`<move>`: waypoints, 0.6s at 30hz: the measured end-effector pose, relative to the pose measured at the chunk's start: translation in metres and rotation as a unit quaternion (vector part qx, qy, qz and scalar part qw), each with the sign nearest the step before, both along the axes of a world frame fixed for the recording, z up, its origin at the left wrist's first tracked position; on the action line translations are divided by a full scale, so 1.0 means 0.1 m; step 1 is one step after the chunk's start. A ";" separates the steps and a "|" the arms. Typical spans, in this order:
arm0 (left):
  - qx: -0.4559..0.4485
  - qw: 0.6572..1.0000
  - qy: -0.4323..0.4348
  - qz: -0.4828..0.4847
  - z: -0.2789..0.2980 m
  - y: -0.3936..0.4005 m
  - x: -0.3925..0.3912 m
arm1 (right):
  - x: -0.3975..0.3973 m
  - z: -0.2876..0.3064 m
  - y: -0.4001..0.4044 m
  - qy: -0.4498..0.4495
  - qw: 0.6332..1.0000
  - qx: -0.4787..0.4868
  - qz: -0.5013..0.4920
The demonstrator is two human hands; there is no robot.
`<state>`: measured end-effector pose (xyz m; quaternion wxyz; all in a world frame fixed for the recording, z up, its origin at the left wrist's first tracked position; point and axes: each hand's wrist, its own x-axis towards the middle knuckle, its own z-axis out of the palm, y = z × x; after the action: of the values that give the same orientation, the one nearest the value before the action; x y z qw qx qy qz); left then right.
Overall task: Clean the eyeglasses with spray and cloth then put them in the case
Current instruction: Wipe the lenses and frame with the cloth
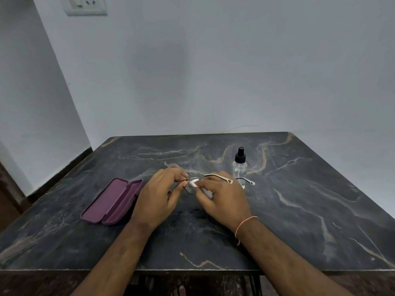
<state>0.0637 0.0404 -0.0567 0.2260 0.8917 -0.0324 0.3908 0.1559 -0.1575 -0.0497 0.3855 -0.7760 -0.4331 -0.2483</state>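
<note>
The thin-framed eyeglasses point(213, 175) hang above the middle of the dark marble table point(299, 210), their temple arms pointing right with white tips. My left hand point(159, 197) pinches the frame at its left end. My right hand point(222, 196) presses a small white cloth point(195, 184) against one lens point(189, 189). The purple case point(112, 200) lies open on the table to the left of my hands. A clear spray bottle point(239, 165) with a black nozzle stands upright behind my right hand.
The table stands against a pale wall, with a wall corner at the left. A switch plate point(85, 5) sits high on the wall. The table's front edge point(192, 270) runs just under my forearms.
</note>
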 end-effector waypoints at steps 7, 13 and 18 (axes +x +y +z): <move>0.005 1.000 -0.016 0.003 0.02 -0.02 -0.01 | 0.01 -0.01 0.00 0.051 0.994 0.040 0.084; 0.015 1.000 -0.022 0.010 0.04 -0.03 -0.01 | -0.03 0.01 0.00 -0.008 1.000 -0.006 -0.012; 0.008 0.999 -0.031 0.011 0.04 -0.04 0.00 | -0.03 0.01 0.02 0.048 0.997 0.027 0.052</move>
<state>0.0639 0.0364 -0.0529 0.2139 0.8811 -0.0327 0.4204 0.1534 -0.1559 -0.0486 0.4393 -0.7527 -0.4469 -0.2018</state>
